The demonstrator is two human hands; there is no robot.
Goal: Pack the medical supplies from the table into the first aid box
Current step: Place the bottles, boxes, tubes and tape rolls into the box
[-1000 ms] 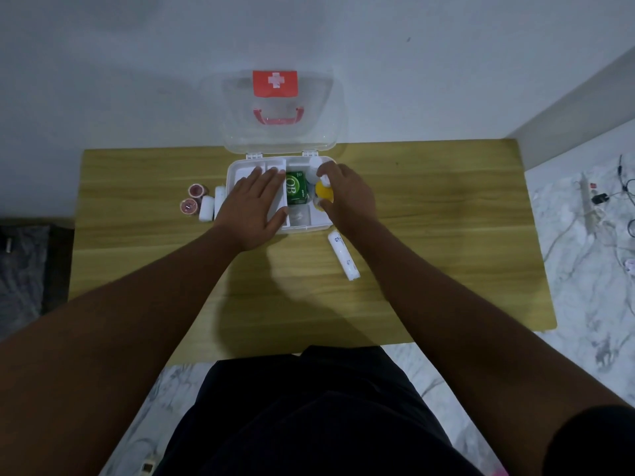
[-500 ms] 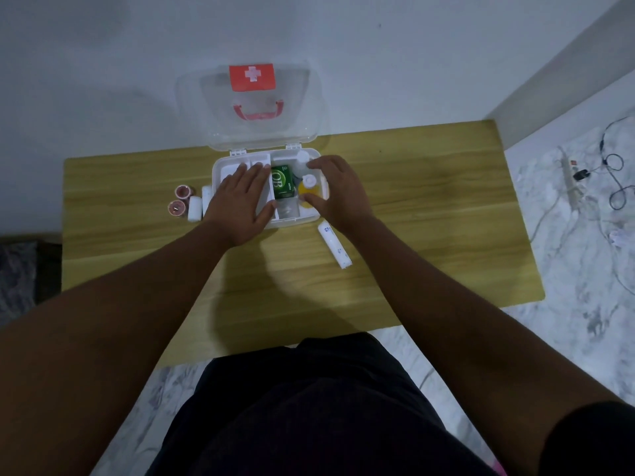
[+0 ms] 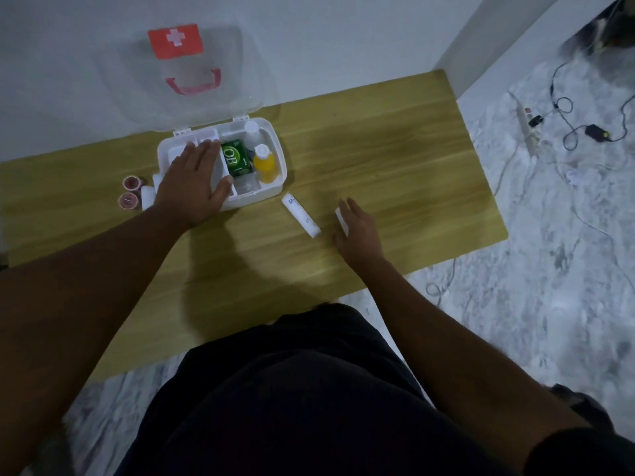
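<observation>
While the wooden table (image 3: 395,139) is carrying the whole job, two small pink-topped rolls (image 3: 130,192) are sitting at its far left, with a white roll (image 3: 147,197) lying just beside them against the left end of the first aid box (image 3: 275,132). That box is standing open, its clear lid (image 3: 213,108) leaning upright toward the wall and showing a red cross label (image 3: 175,39). The left hand (image 3: 192,182) is resting flat, fingers spread, over the box's left compartments, gripping nothing. To its right inside the box, a green packet (image 3: 236,162) is lying in the middle section, and a yellow bottle (image 3: 264,163) with a white cap is lying beside it, a white bottle (image 3: 251,130) behind. Near the box's front right corner, a white tube (image 3: 301,215) is lying on the table, apart from the box. Further right, the right hand (image 3: 357,226) is hovering low with fingers loosely extended, something white showing at its near edge; whether it is gripping this cannot be told.
</observation>
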